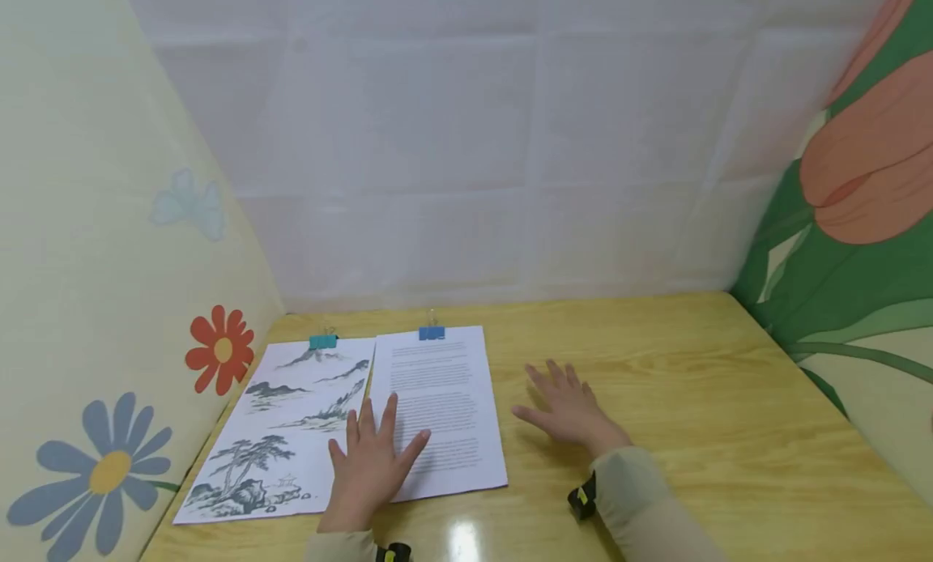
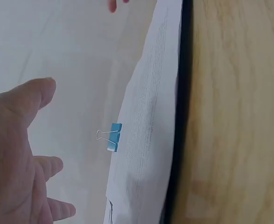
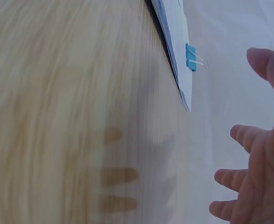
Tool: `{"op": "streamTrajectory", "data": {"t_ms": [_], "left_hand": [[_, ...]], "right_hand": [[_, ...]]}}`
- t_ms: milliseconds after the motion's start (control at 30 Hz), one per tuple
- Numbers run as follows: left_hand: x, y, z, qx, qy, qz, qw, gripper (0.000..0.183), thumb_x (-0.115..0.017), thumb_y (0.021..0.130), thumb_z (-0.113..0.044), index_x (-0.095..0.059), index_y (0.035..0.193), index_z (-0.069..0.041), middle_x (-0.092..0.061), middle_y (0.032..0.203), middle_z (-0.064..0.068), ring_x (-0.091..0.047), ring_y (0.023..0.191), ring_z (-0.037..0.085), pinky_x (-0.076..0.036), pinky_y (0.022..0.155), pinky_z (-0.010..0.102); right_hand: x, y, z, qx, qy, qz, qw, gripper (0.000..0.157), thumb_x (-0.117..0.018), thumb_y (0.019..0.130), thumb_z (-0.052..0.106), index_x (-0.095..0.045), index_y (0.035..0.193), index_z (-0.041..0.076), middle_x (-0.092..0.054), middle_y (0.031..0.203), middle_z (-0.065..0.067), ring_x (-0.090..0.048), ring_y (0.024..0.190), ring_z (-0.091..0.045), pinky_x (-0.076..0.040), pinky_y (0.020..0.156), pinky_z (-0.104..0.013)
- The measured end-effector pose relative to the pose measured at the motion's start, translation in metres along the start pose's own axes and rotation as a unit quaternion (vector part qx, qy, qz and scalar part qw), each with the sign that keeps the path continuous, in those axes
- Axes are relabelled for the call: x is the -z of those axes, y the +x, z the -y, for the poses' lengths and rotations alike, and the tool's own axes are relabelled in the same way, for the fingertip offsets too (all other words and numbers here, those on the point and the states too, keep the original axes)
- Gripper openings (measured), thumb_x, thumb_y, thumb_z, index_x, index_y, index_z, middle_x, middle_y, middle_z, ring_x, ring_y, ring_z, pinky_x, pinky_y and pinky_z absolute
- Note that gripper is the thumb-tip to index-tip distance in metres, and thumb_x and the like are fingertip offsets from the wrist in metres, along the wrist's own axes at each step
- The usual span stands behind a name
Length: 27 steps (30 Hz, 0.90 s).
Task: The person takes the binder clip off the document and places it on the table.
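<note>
My left hand [image 1: 370, 461] hovers with spread fingers over the gap between two clipped paper stacks. One is an ink landscape drawing [image 1: 306, 416] with a teal binder clip [image 1: 323, 341] on its top edge. Beside it on the right lies a printed text sheet [image 1: 440, 400] with a blue binder clip [image 1: 432, 333] at its top. To the right of the text sheet, my right hand [image 1: 572, 412] is held above the bare table, fingers spread, nothing in it. In the right wrist view its shadow [image 3: 118, 176] falls on the wood.
The wooden table [image 1: 692, 400] reaches back to a white cloth backdrop [image 1: 496, 141]. A flower-painted panel [image 1: 146, 262] stands along the left side, and another panel with large tulips [image 1: 867, 157] stands on the right.
</note>
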<state>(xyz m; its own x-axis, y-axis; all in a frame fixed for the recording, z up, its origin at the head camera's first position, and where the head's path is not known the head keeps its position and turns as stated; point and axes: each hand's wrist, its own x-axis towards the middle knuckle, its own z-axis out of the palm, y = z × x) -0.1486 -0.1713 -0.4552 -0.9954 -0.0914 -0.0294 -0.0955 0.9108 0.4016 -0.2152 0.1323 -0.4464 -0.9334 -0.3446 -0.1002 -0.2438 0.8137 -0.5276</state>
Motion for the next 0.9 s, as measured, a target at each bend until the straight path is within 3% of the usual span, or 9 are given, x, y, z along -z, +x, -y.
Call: {"op": "streamTrajectory", "data": {"t_ms": [233, 367, 500, 667, 900], "left_hand": [[0.002, 0.003, 0.003, 0.005, -0.027, -0.022, 0.9994, 0.076, -0.057, 0.103, -0.043, -0.032, 0.157, 0.004, -0.024, 0.155, 0.044, -0.024, 0.141, 0.064, -0.028, 0.105, 0.078], [0.001, 0.005, 0.008, 0.012, -0.055, -0.033, 0.9978, 0.074, -0.058, 0.103, -0.037, -0.032, 0.155, 0.009, -0.027, 0.151, 0.047, -0.028, 0.139, 0.064, -0.035, 0.103, 0.074], [0.0, 0.006, 0.011, 0.026, -0.069, -0.034, 0.9967, 0.074, -0.059, 0.102, -0.035, -0.032, 0.154, 0.011, -0.028, 0.151, 0.047, -0.029, 0.139, 0.063, -0.035, 0.103, 0.073], [0.001, 0.009, 0.011, 0.026, -0.07, -0.035, 0.9966, 0.074, -0.06, 0.102, -0.033, -0.032, 0.153, 0.012, -0.032, 0.15, 0.046, -0.031, 0.139, 0.061, -0.034, 0.105, 0.072], [0.0, 0.016, 0.005, 0.023, -0.112, -0.012, 0.9934, 0.075, -0.057, 0.104, -0.035, -0.028, 0.156, 0.011, -0.03, 0.154, 0.041, -0.029, 0.142, 0.058, -0.03, 0.109, 0.071]], "right_hand": [[-0.014, 0.02, 0.012, -0.015, 0.027, 0.017, 0.999, 0.081, -0.052, 0.102, 0.058, -0.028, 0.164, 0.011, -0.017, 0.167, -0.027, -0.009, 0.15, -0.055, -0.009, 0.115, -0.073], [-0.019, 0.027, 0.016, -0.023, 0.045, 0.01, 0.999, 0.078, -0.057, 0.102, 0.049, -0.031, 0.162, 0.005, -0.028, 0.162, -0.03, -0.022, 0.147, -0.055, -0.02, 0.114, -0.071], [-0.02, 0.031, 0.019, -0.037, 0.033, -0.002, 0.999, 0.074, -0.058, 0.102, 0.041, -0.033, 0.16, 0.003, -0.039, 0.156, -0.03, -0.034, 0.142, -0.053, -0.027, 0.111, -0.07], [-0.021, 0.033, 0.022, -0.047, 0.023, -0.01, 0.999, 0.073, -0.059, 0.101, 0.04, -0.034, 0.16, 0.003, -0.043, 0.153, -0.029, -0.038, 0.14, -0.053, -0.03, 0.111, -0.068], [-0.022, 0.037, 0.027, -0.05, 0.061, -0.026, 0.997, 0.07, -0.06, 0.101, 0.032, -0.036, 0.158, 0.001, -0.045, 0.15, -0.032, -0.04, 0.139, -0.052, -0.031, 0.113, -0.064]]}}
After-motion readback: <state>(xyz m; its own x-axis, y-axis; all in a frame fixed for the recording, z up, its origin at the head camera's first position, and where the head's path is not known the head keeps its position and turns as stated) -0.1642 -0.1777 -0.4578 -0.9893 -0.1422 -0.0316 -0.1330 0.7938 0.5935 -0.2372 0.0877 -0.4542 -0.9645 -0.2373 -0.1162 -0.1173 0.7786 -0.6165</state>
